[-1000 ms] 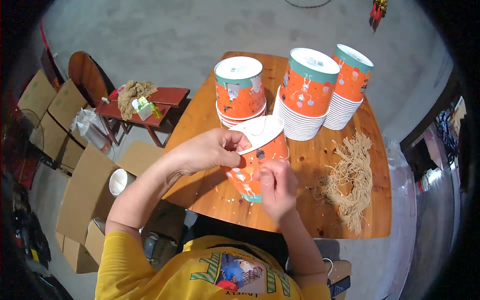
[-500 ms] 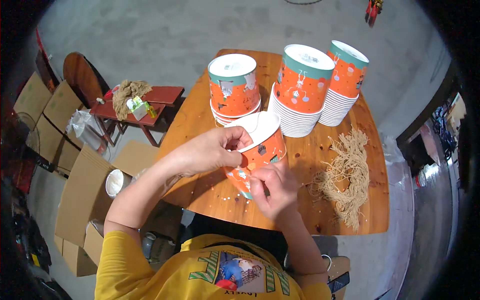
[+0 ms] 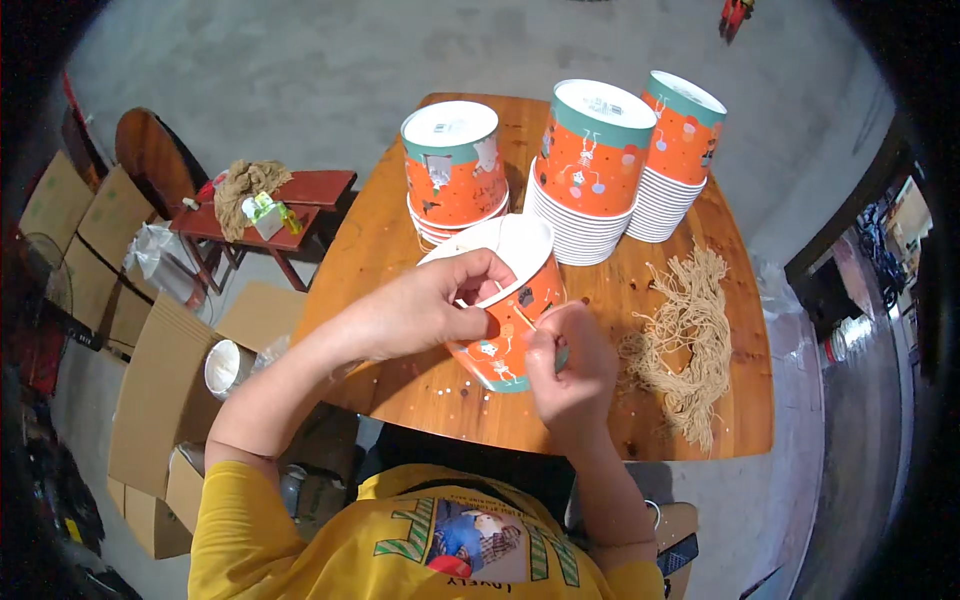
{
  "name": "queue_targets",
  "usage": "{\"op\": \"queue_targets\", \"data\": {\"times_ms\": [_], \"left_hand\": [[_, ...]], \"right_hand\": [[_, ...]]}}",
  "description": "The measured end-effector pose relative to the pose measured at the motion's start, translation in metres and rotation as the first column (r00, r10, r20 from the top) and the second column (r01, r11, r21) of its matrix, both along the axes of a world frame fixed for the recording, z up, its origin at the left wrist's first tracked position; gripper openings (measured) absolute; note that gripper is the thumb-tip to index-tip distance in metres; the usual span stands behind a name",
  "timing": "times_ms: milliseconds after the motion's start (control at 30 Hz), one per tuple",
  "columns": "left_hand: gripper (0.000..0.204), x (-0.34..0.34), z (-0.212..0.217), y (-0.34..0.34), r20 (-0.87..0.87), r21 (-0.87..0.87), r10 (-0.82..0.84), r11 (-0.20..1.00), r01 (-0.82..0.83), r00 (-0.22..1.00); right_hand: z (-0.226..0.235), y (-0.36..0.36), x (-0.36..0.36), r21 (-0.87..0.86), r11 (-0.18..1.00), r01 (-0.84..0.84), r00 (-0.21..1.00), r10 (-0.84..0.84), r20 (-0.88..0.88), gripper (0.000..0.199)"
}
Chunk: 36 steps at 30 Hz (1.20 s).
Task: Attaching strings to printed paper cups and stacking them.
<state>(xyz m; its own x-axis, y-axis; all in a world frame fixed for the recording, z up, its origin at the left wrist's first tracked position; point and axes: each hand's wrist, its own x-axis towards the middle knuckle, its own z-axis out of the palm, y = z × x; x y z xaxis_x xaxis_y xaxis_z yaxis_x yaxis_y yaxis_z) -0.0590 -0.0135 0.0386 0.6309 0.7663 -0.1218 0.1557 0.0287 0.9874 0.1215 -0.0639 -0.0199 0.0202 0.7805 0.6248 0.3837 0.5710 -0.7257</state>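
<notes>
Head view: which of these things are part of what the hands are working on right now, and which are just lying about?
In hand:
- orange paper cup, gripped at the rim by the left hand
- thin string, pinched by the right hand against the cup
- pile of tan strings
- three stacks of orange cups

Lying about:
- small red table with rags
- cardboard boxes

Single head-worn fisheye view, looking steeply down, close over the wooden counter (image 3: 400,240); wearer's torso at 6 o'clock, floor toward 12 o'clock.
</notes>
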Motion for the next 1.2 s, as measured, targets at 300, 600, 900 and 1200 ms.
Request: {"op": "queue_targets", "data": {"times_ms": [300,600,900,1200], "left_hand": [[0.039,0.005,-0.005,-0.002,0.008,-0.006,-0.039,0.999,0.039,0.999],[0.024,0.014,-0.01,-0.01,-0.064,0.111,-0.088,0.989,0.095,0.994],[0.017,0.026,-0.035,-0.002,-0.204,0.281,0.027,0.959,0.032,0.979],[0.031,0.037,-0.034,-0.009,-0.077,0.523,0.164,0.846,-0.1,0.983]], "right_hand": [[0.0,0.001,0.002,0.032,0.999,0.029,0.998,-0.031,0.047,0.015],[-0.001,-0.004,0.005,0.025,0.996,0.082,0.991,-0.084,0.1,0.013],[-0.036,-0.007,0.019,-0.102,0.994,0.043,0.99,-0.029,0.136,0.01],[-0.004,0.004,0.04,-0.259,0.965,0.033,0.999,-0.033,0.007,0.011]]}}
